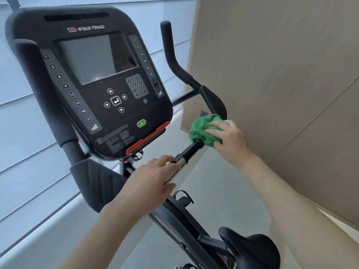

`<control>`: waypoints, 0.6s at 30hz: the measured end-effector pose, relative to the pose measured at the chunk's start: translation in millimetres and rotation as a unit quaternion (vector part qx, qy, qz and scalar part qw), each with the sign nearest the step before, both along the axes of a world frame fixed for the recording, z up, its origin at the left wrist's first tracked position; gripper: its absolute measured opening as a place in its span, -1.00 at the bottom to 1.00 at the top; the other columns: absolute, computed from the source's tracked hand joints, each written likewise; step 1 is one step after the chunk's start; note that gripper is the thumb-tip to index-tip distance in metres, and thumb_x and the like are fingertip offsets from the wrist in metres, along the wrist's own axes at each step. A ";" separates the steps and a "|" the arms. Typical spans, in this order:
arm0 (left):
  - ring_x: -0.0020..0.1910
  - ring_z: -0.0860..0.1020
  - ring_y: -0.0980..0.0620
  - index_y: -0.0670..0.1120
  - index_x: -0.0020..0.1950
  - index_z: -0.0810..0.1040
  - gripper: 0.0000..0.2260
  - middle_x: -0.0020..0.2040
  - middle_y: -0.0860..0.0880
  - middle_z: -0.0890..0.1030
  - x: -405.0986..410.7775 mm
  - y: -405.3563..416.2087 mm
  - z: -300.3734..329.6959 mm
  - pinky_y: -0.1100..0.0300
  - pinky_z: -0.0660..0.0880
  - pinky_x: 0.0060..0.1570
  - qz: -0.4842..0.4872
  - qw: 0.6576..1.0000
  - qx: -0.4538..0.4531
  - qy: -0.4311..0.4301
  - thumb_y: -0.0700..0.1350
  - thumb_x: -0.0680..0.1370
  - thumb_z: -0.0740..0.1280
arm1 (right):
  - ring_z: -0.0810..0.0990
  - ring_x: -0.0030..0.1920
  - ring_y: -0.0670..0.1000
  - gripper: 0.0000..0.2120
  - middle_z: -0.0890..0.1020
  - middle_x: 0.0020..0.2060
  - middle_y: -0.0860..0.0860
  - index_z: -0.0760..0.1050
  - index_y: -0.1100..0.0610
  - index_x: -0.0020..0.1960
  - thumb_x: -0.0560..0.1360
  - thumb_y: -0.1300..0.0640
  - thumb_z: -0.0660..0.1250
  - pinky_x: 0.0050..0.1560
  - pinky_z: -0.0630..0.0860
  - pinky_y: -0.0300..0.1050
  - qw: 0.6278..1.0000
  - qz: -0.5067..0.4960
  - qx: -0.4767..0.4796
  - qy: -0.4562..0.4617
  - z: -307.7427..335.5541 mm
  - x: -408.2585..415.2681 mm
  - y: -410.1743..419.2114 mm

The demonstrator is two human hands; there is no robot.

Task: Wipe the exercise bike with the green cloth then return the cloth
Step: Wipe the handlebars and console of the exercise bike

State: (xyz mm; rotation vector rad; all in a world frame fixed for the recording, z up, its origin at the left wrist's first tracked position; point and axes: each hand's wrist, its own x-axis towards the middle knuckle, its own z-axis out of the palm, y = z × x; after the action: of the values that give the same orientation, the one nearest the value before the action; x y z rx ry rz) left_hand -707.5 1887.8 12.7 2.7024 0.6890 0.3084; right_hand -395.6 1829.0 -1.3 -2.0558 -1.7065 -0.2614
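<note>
My right hand grips the bunched green cloth wrapped around the handlebar, to the right of the console. My left hand curls around the handlebar's chrome section, below the console.

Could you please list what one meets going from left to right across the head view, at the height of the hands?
Black knee pad → left hand → chrome handlebar grip → green cloth → right hand → tan wall panel.
</note>
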 end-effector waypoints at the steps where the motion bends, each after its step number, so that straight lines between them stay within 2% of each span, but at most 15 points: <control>1: 0.35 0.46 0.07 0.20 0.50 0.41 -0.58 0.51 0.21 0.33 4.9 -1.1 -0.4 0.07 0.55 0.22 0.007 1.000 -0.005 0.003 0.05 0.64 0.36 | 0.54 0.19 0.25 -0.53 0.67 0.27 -0.01 0.73 0.09 0.18 0.35 0.44 0.42 0.11 0.63 0.17 1.000 -0.017 -0.003 0.007 3.1 14.8 8.0; 4: 0.26 0.51 0.11 0.26 0.44 0.43 -0.59 0.48 0.27 0.33 12.0 -4.2 -2.7 0.10 0.62 0.05 0.034 0.999 -0.001 0.002 0.01 0.62 0.37 | 0.54 0.15 0.25 -0.58 0.67 0.24 -0.03 0.74 0.07 0.14 0.37 0.41 0.42 0.04 0.64 0.17 1.000 -0.024 -0.018 -0.002 6.6 38.5 22.7; 9: 0.08 0.61 0.15 0.24 0.33 0.55 -0.63 0.35 0.30 0.50 11.6 -10.2 -5.6 0.25 0.59 -0.18 0.075 0.997 0.016 -0.024 -0.03 0.55 0.44 | 0.49 0.23 0.19 -0.58 0.63 0.28 -0.10 0.71 0.02 0.17 0.42 0.36 0.38 -0.09 0.64 0.05 0.999 -0.032 -0.007 0.010 3.4 19.2 17.7; 12: 0.03 0.61 0.20 0.20 0.32 0.57 -0.65 0.25 0.30 0.57 13.2 -11.2 -5.9 0.31 0.56 -0.19 0.098 0.995 0.012 -0.032 0.00 0.54 0.45 | 0.50 0.19 0.16 -0.61 0.64 0.23 -0.08 0.71 0.02 0.15 0.39 0.33 0.43 -0.12 0.57 -0.07 1.000 0.009 0.018 -0.003 -0.1 -17.7 6.8; 15: 0.01 0.60 0.19 0.19 0.30 0.59 -0.68 0.20 0.28 0.60 12.9 -15.6 -7.8 0.27 0.56 -0.23 0.118 0.992 0.040 -0.035 0.02 0.55 0.44 | 0.50 0.18 0.16 -0.61 0.67 0.20 -0.03 0.70 0.05 0.15 0.36 0.29 0.44 -0.04 0.61 -0.02 0.998 0.056 0.031 -0.012 -5.9 -64.1 -11.1; 18: 0.04 0.63 0.13 0.13 0.29 0.62 -0.69 0.19 0.23 0.63 11.3 -26.4 -9.9 0.17 0.61 -0.17 0.158 0.984 0.058 -0.055 0.00 0.55 0.47 | 0.49 0.24 0.15 -0.59 0.66 0.25 -0.02 0.68 0.07 0.25 0.42 0.26 0.45 0.04 0.66 0.01 0.997 0.063 0.027 0.029 -9.9 -99.2 -28.0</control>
State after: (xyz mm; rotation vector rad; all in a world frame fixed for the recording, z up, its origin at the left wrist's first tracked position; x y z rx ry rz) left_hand -696.2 1861.4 2.7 2.6515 1.0987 0.5884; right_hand -494.8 1801.1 -11.2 -1.8908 -1.7648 -0.2040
